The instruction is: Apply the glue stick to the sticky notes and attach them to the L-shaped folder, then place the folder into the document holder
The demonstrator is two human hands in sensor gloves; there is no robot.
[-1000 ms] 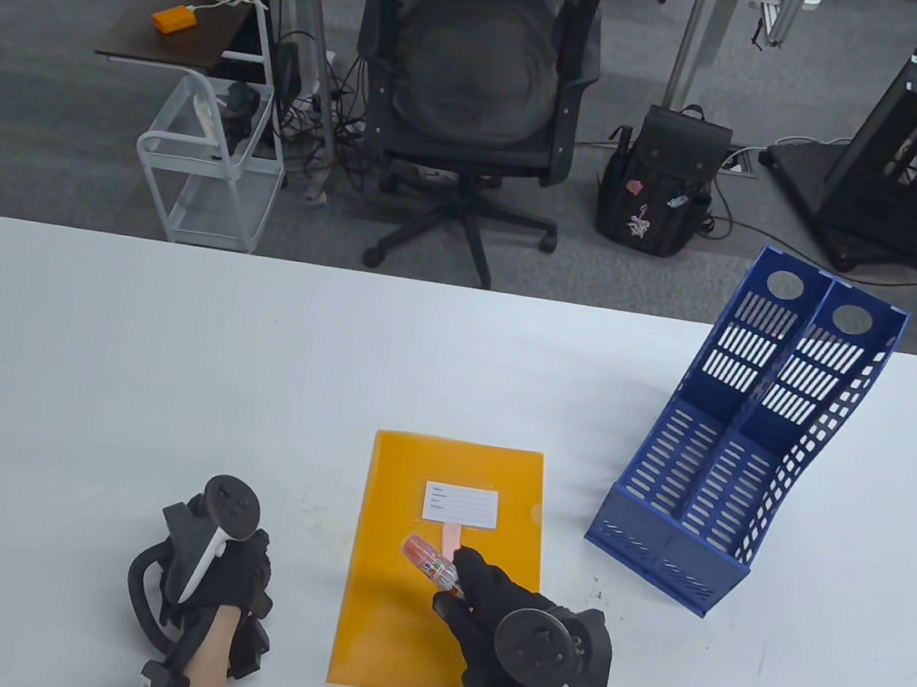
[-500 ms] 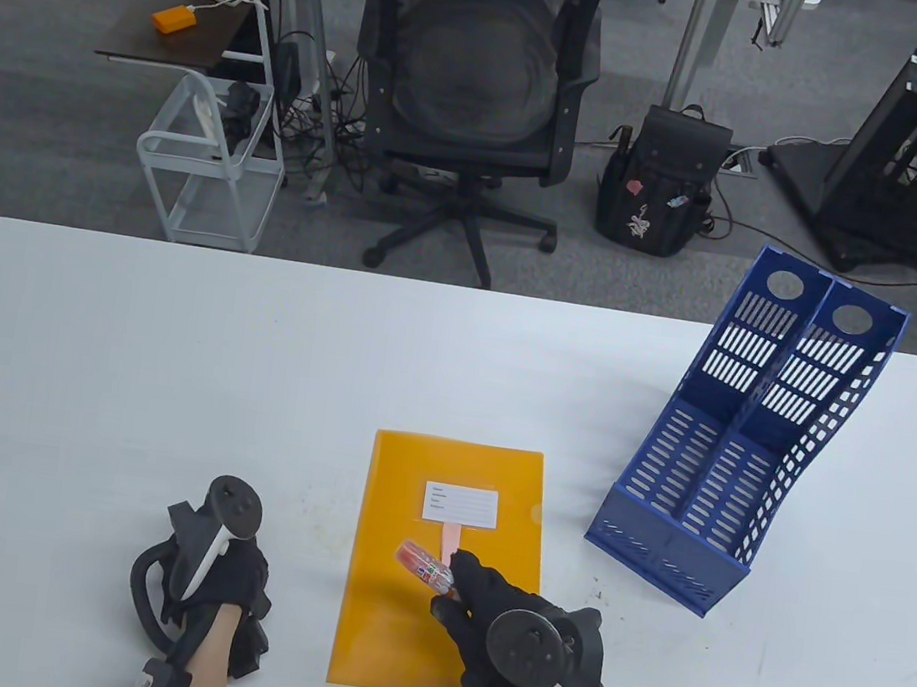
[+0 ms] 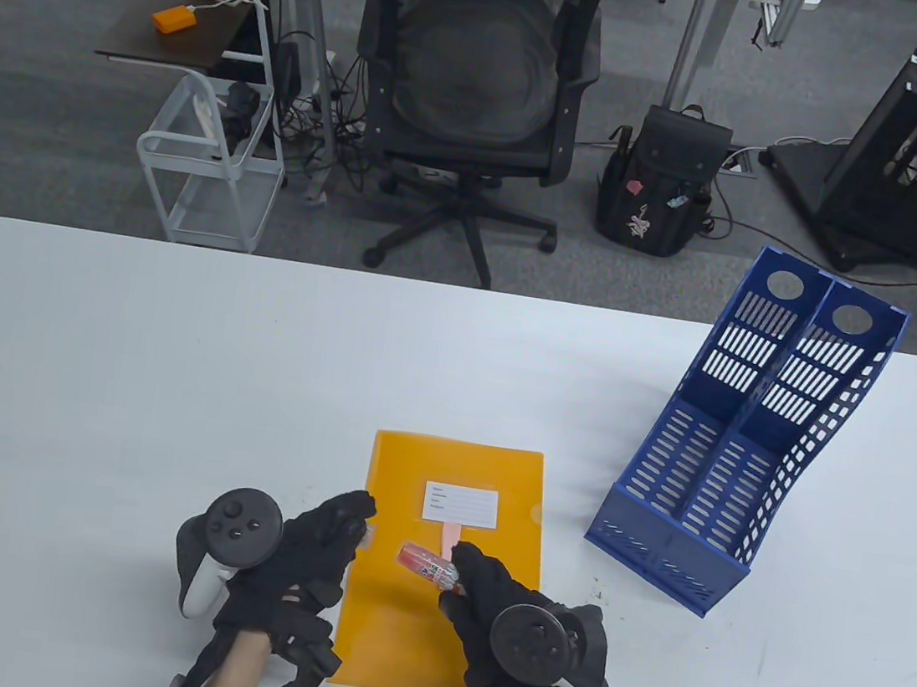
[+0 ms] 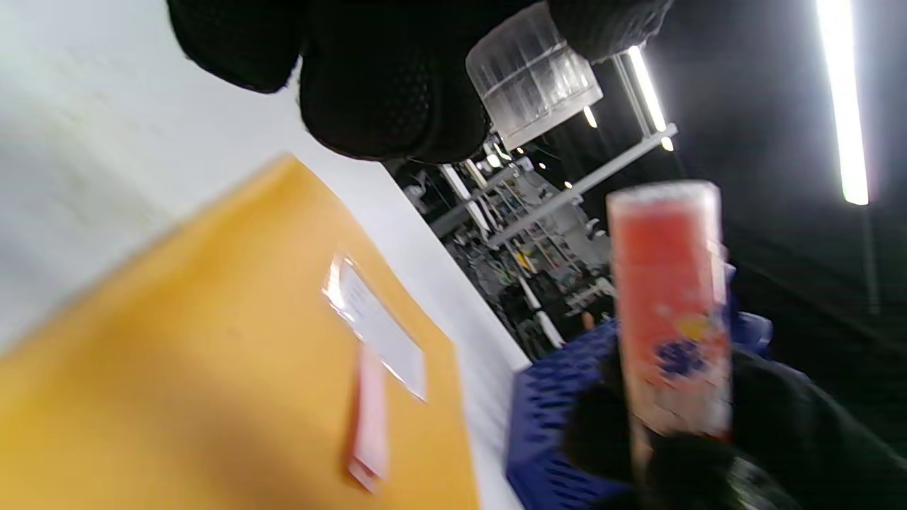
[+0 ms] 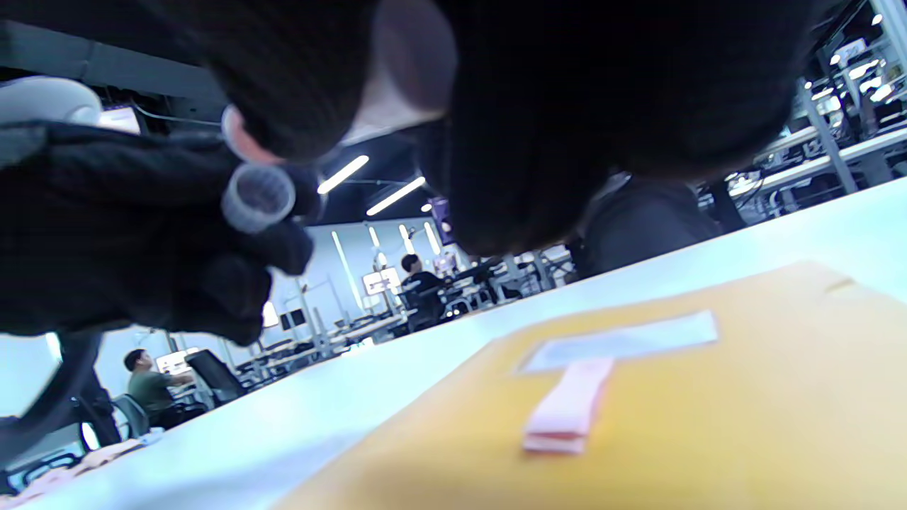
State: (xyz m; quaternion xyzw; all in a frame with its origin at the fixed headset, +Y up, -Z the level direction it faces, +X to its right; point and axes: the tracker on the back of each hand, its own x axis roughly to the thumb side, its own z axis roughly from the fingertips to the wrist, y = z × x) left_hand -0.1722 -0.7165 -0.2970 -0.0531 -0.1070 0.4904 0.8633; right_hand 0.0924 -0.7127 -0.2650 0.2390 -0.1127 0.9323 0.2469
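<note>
the left hand (image 3: 303, 559), in a black sensor glove, hovers at the left edge of the flat orange plastic l-shaped folder (image 3: 390, 605), its fingertips pinching a small clear ribbed plastic cap (image 4: 533, 74). the folder lies flat on the white surface (image 3: 126, 367) near the front edge, with a white printed label (image 3: 461, 504) on its upper half and a small pink sticky note (image 3: 450, 535) lying just below that label. to the right, the right hand (image 3: 499, 610) curls round the lower end of a slim pink-and-clear glue stick (image 3: 423, 562), whose free end points toward the left hand and the cap. farther right and well apart stands the blue slotted plastic document holder (image 3: 734, 464) with 2 compartments, both appearing empty. the glue stick looks light, rigid and smooth, so a grip round its barrel suits it best; whether its tip is capped cannot be told. the folder is likely thin, floppy and slippery, best lifted by an edge with support under it. the sticky note is flimsy paper, liable to curl or shift under a fingertip.
</note>
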